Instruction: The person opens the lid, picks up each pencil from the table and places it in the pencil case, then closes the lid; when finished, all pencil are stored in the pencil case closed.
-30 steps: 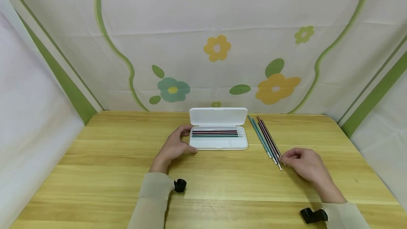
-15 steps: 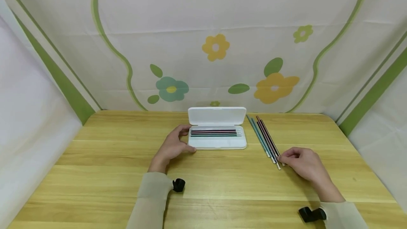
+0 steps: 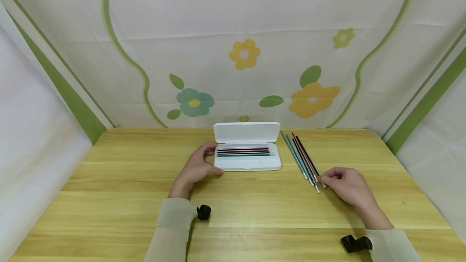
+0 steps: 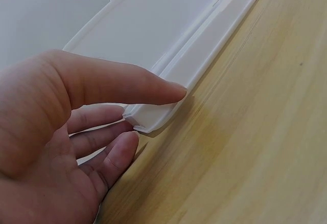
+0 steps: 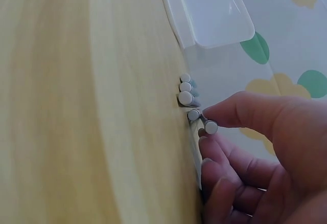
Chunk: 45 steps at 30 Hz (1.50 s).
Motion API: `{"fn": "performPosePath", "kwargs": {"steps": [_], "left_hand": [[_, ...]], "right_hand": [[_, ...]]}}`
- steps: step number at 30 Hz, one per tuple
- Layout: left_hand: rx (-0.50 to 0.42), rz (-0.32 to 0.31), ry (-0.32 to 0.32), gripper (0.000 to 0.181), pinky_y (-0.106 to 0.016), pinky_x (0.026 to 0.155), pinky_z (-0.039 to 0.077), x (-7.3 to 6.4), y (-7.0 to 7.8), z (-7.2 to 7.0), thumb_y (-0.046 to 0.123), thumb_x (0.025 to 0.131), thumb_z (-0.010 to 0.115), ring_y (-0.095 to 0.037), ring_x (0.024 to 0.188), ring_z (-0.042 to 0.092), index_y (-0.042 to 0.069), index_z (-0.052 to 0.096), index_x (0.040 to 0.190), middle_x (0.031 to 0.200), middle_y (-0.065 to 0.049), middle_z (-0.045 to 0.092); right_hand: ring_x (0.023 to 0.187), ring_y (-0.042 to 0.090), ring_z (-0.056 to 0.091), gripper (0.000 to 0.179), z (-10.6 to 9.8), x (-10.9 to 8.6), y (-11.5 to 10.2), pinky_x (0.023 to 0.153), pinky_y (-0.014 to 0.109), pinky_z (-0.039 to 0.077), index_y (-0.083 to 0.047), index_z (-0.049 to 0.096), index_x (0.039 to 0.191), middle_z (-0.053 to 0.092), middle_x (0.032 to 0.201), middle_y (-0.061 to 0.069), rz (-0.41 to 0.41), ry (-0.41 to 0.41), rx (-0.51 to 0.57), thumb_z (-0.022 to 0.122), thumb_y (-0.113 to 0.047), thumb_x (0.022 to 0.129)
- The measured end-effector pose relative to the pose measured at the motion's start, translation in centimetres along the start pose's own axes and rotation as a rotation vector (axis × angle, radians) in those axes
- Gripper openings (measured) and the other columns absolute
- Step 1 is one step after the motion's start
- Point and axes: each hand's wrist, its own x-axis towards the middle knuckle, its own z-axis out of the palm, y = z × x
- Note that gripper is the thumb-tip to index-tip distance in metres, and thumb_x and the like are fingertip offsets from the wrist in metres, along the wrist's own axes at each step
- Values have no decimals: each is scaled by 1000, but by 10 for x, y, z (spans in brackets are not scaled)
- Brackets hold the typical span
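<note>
A white pencil case [image 3: 247, 165] lies with its lid [image 3: 246, 132] raised at the back of the table. Several dark and green pencils [image 3: 244, 153] are lined up inside it. My left hand [image 3: 196, 167] grips the case's left end, the thumb along its front edge and the other fingers around the end and back. To the right, several loose pencils [image 3: 299, 157] lie slanted, white ends toward me. At those ends, my right hand [image 3: 347, 185] pinches one pencil [image 5: 211, 127] between thumb and fingers. The other pencil ends [image 5: 186, 87] sit beside it in the right wrist view.
The wooden table [image 3: 255, 213] runs back to a flower-printed cloth [image 3: 225, 72] just behind the case. More cloth hangs at both sides. Each sleeved wrist carries a small black camera mount [image 3: 204, 212].
The head view has shifted slightly. Both hands stay almost where they were, left at the case and right at the pencil ends; the right fingertips have moved only a little.
</note>
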Motion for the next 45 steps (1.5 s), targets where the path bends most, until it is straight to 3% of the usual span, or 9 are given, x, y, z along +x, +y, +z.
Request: {"fn": "performPosePath", "kwargs": {"steps": [7, 19, 26, 34, 39, 45], "left_hand": [[-8, -6, 0, 90, -53, 112, 49, -1, -1, -1, 2, 73, 92, -35, 127, 59, 15, 55, 154, 151, -17, 57], [-26, 11, -34, 90, -48, 106, 54, 0, -5, -3, 0, 75, 92, -33, 118, 66, 15, 54, 155, 151, -17, 58], [-10, 14, -36, 89, -51, 112, 50, 1, -4, -4, 1, 76, 91, -33, 128, 60, 17, 54, 156, 154, -16, 56], [-17, 19, -45, 89, -49, 109, 52, 1, -3, -4, 0, 77, 91, -33, 122, 64, 16, 53, 156, 154, -17, 56], [-10, 19, -43, 89, -51, 111, 50, 1, -4, -4, 1, 77, 91, -33, 129, 60, 16, 53, 157, 154, -16, 56], [-18, 15, -41, 89, -51, 111, 51, 1, -4, -5, 1, 77, 90, -34, 125, 63, 15, 53, 157, 154, -16, 56]], "right_hand": [[88, 17, 63, 38, 0, 1, 0, 73, 29, 47, -9, 79, 110, 77, 102, 4, 9, 0, 41, 74, -45, 99], [86, 12, 66, 40, -2, 1, 2, 70, 27, 50, -7, 78, 116, 77, 98, 1, 49, -6, 144, 71, -44, 102], [85, 10, 65, 41, -3, 1, 3, 71, 25, 49, -7, 77, 119, 76, 96, -2, 12, -5, 142, 69, -45, 104], [81, 11, 67, 41, -3, -2, -1, 67, 28, 60, -2, 73, 127, 76, 105, 8, -56, 4, 236, 68, -37, 107], [77, 14, 71, 41, -3, -3, -5, 65, 29, 60, -3, 73, 127, 76, 106, 12, -95, 46, 204, 67, -39, 107], [74, 15, 72, 41, -2, -4, -10, 62, 29, 56, -6, 73, 126, 76, 109, 14, -137, 69, 175, 67, -42, 107]]}}
